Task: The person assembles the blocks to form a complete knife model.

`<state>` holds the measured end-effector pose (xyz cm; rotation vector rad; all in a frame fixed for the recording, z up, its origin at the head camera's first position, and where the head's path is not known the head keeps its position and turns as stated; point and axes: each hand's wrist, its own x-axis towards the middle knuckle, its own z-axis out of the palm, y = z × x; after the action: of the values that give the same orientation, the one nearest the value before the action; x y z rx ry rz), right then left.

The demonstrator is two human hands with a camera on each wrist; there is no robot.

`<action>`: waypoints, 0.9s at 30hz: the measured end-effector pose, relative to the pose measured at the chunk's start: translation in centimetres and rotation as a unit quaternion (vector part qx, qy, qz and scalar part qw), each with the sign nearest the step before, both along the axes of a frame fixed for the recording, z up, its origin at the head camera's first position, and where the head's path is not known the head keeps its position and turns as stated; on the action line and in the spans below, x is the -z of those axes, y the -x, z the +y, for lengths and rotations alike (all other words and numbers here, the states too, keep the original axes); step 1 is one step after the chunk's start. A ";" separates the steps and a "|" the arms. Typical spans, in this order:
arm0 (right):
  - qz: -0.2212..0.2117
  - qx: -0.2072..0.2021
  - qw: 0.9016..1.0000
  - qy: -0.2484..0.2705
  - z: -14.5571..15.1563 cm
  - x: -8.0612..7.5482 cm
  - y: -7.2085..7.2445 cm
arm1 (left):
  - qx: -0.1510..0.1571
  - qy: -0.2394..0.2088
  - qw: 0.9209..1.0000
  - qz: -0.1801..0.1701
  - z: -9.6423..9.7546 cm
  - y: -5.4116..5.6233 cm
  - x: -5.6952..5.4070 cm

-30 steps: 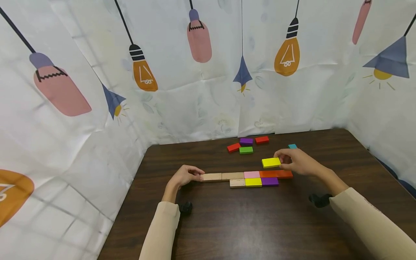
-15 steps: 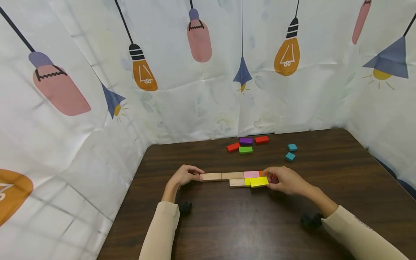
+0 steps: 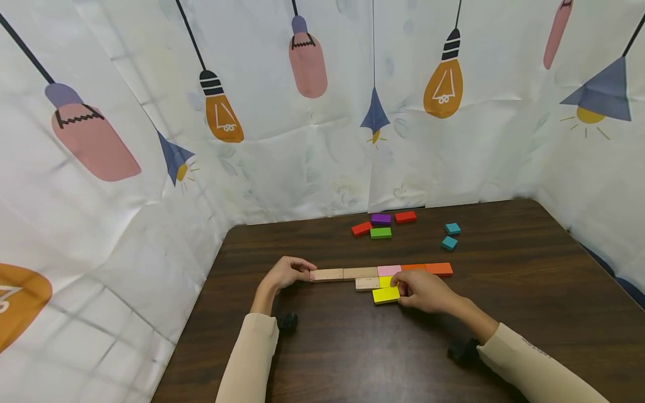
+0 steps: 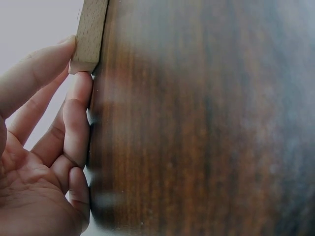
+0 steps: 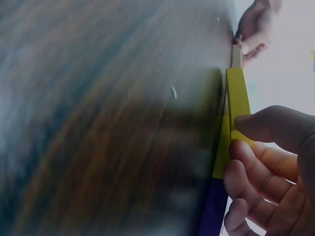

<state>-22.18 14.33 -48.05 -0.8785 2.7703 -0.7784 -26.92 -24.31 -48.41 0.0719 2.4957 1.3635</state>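
Note:
In the head view my left hand (image 3: 287, 273) is at the left end of a row of blocks. Its thumb and fingertips hold the end of a plain wooden block (image 4: 90, 37). My right hand (image 3: 429, 291) pinches a yellow block (image 3: 386, 295) between thumb and fingers, close over the table at the row's near side. Behind it lie a second yellow block (image 3: 385, 281) and a short wooden block (image 3: 367, 284). The back row continues with another wooden block (image 3: 360, 273), a pink block (image 3: 389, 271) and two orange blocks (image 3: 439, 270). A purple block (image 5: 211, 209) shows in the right wrist view, hidden by my hand in the head view.
Toward the back of the dark wooden table (image 3: 342, 358) lie two red blocks (image 3: 361, 228), a purple block (image 3: 381, 219) and a green block (image 3: 381, 233). Two teal blocks (image 3: 452, 228) lie at the back right. A patterned curtain (image 3: 312, 157) hangs behind the table.
My right hand has carried the yellow block from beyond the row, over it, toward me and to the left, down to its near side. The left hand stays in place.

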 end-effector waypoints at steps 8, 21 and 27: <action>-0.010 0.010 1.000 -0.007 -0.8 0.2 -0.1 | 0.000 0.005 1.000 -0.001 0.1 -0.1 -0.1; -0.033 0.017 0.999 -0.008 -1.3 0.0 -0.1 | -0.001 0.006 1.000 -0.001 0.1 0.0 -0.1; -0.031 0.016 0.999 -0.008 -1.6 0.0 0.1 | -0.003 0.008 1.000 -0.003 0.1 0.0 0.0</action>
<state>-22.31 12.71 -48.07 -0.7961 2.7393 -0.7734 -26.93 -24.24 -48.41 0.0575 2.5040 1.3437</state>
